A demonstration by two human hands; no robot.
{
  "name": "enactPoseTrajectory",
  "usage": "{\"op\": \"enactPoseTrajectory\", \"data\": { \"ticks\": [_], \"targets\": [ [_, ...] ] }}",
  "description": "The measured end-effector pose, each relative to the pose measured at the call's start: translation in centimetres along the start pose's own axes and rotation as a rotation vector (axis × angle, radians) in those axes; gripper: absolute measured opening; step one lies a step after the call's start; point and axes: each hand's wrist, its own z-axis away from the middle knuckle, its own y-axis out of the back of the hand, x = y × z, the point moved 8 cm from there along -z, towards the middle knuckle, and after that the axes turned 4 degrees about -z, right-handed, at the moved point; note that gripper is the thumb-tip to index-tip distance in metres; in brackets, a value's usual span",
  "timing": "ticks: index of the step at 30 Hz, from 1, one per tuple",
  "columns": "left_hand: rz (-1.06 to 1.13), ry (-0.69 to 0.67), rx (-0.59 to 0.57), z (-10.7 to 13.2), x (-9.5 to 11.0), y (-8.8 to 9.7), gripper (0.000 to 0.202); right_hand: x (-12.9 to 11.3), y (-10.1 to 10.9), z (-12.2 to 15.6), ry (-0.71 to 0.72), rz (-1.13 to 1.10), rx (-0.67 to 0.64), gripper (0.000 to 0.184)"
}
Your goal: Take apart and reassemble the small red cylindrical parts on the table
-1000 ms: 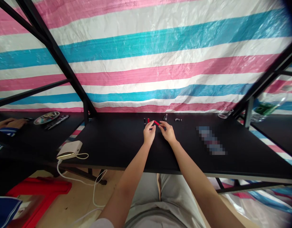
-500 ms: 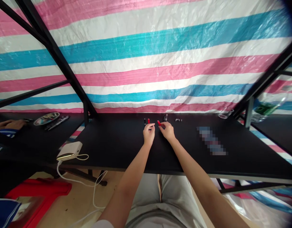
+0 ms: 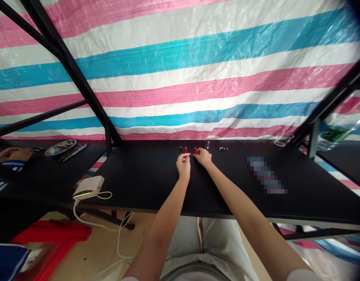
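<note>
My left hand (image 3: 184, 167) is closed in a pinch above the black table (image 3: 133, 175). A small pale tip shows at its fingertips, but I cannot make out what it belongs to. My right hand (image 3: 204, 157) has its fingers closed around the lower part of a small red cylinder (image 3: 195, 150), which stands upright on the table. Just beyond my left hand are another red cylinder (image 3: 186, 149) and a black cylinder (image 3: 181, 150), side by side. Behind the right hand stand a dark piece (image 3: 205, 146) and a clear piece (image 3: 208, 145).
Several tiny silvery pieces (image 3: 223, 148) lie right of my hands. Farther right are a blurred-out flat item (image 3: 266, 175) and a clear cup (image 3: 283, 141). A white box (image 3: 90, 185) with cables sits at the left edge. Another person's hands (image 3: 16, 155) rest on the left table.
My right hand has brought the tilted red cylinder down and slightly away from me, and it now stands upright. My left hand stays nearly in place. The view has shifted slightly.
</note>
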Motion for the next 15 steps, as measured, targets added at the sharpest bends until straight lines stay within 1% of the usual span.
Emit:
{"op": "enactPoseTrajectory", "data": {
  "ticks": [9,12,15],
  "targets": [
    [0.013,0.033,0.004,0.0,-0.1,0.0,0.013,-0.1,-0.6,-0.4,-0.034,0.08,-0.027,0.019],
    [0.014,0.032,0.002,0.0,-0.1,0.0,0.014,0.1,0.2,-0.4,-0.023,0.098,-0.049,0.022],
    [0.011,0.027,0.002,0.1,0.0,0.0,0.013,1.1,2.1,-0.6,-0.039,0.1,-0.026,0.021]
  ]
}}
